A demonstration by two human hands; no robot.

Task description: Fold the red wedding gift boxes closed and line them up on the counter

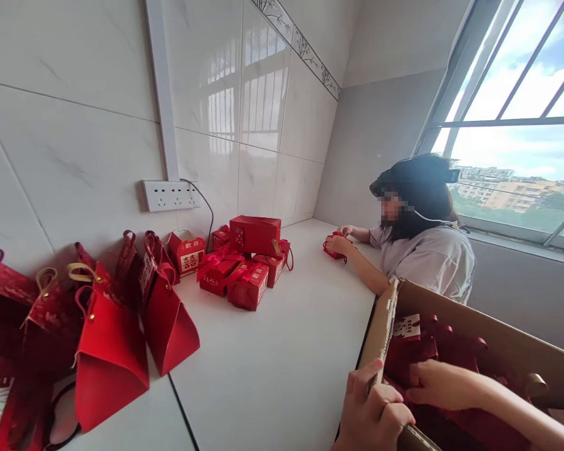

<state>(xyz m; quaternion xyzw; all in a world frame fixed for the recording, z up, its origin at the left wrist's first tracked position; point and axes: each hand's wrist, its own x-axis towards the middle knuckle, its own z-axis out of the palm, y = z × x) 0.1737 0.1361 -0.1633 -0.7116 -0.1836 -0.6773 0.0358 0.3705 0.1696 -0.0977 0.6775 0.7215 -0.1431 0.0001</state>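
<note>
My left hand [373, 407] grips the near-left rim of an open cardboard box [479, 300], its fingers curled over the edge. Inside the box is my right hand [435, 383], its bent fingers against a red gift box [407, 358]; the fingertips are partly hidden. More dark red gift boxes with ribbon loops lie around it, in shadow. On the white table, several small red gift boxes [248, 285] with bows are grouped by the wall, a larger red box [256, 234] lying on top. Red triangular gift bags [110, 344] with ribbon handles stand in rows at left.
Across the table's far end a person [418, 250] in a light shirt and a headset handles a small red gift box [337, 245]. A power strip [172, 195] with a black cable is on the tiled wall. A barred window [512, 144] is at right.
</note>
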